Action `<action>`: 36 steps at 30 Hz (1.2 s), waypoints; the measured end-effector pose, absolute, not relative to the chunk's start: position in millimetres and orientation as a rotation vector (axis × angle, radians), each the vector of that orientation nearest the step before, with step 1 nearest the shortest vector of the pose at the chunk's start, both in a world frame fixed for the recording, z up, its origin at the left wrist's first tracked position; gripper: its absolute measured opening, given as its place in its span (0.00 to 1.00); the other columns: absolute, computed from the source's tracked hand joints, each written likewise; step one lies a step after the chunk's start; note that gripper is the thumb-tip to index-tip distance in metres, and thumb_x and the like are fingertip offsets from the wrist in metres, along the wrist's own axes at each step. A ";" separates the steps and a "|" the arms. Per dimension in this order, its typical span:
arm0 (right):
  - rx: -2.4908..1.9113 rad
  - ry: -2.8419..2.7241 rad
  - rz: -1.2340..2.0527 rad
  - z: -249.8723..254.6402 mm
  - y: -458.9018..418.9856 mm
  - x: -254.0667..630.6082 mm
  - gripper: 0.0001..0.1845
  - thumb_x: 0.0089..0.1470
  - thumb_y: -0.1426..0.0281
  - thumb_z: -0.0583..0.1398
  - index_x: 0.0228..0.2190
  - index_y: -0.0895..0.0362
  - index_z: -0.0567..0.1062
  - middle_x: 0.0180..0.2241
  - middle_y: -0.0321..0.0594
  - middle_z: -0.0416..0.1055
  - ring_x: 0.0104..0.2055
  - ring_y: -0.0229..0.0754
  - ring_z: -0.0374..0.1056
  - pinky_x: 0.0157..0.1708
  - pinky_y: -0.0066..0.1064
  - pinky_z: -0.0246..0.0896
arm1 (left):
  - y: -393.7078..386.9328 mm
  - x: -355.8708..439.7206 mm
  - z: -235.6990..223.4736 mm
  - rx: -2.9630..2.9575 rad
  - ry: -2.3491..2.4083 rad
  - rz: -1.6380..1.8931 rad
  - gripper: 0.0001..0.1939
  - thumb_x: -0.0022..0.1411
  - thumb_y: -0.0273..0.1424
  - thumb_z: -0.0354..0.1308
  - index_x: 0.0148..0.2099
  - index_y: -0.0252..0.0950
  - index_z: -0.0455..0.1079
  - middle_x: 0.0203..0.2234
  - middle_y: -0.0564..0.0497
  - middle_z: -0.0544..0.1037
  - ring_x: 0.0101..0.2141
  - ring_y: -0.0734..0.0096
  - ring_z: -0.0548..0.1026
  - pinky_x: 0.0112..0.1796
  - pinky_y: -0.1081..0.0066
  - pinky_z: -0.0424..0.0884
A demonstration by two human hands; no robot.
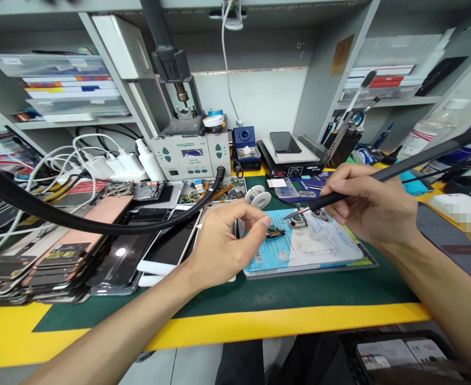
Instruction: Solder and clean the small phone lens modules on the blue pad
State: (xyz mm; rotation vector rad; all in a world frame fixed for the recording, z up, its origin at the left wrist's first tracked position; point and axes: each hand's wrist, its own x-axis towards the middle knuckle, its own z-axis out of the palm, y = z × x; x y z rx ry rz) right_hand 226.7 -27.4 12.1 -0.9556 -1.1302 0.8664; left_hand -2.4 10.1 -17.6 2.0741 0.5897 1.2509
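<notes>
My right hand grips a soldering iron by its black handle. The iron's metal tip points down and left, just right of my left fingertips. My left hand is closed, thumb and forefinger pressed together; anything between them is too small to make out. Right beside those fingertips is a small dark electronic part. A small metallic camera-like module lies below the iron's tip. Both parts are over a blue and white printed pad. Behind my left hand stands a white spool.
A grey soldering station stands at the back, with a black hose arching across the left. Stacked phones and phone shells crowd the left side. A heating plate bearing a phone sits behind the pad. A bottle stands at right.
</notes>
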 end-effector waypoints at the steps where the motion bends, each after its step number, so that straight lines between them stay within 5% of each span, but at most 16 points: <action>1: -0.952 -1.156 0.874 12.1 -28.4 226.0 0.08 0.45 0.74 0.63 0.18 0.60 0.80 0.10 0.36 0.63 0.11 0.34 0.55 0.12 0.28 0.49 | 10.3 -2.3 -17.6 2.073 0.592 1.250 0.08 0.63 0.22 0.60 0.30 0.33 0.72 0.22 0.54 0.73 0.25 0.76 0.69 0.30 0.71 0.66; 16: -1.044 -1.557 0.607 4.1 -44.7 219.3 0.11 0.55 0.70 0.65 0.22 0.55 0.79 0.16 0.35 0.67 0.17 0.36 0.60 0.17 0.31 0.51 | 9.3 -1.5 -17.3 2.083 0.597 1.230 0.09 0.64 0.23 0.60 0.30 0.33 0.72 0.22 0.54 0.73 0.25 0.76 0.69 0.30 0.71 0.66; 36: -1.053 -1.611 0.602 0.7 -45.2 220.8 0.09 0.56 0.67 0.66 0.25 0.53 0.80 0.18 0.35 0.68 0.18 0.38 0.60 0.18 0.33 0.50 | 8.5 -2.1 -15.1 2.090 0.595 1.241 0.09 0.64 0.23 0.60 0.30 0.33 0.71 0.22 0.54 0.74 0.25 0.76 0.69 0.30 0.72 0.67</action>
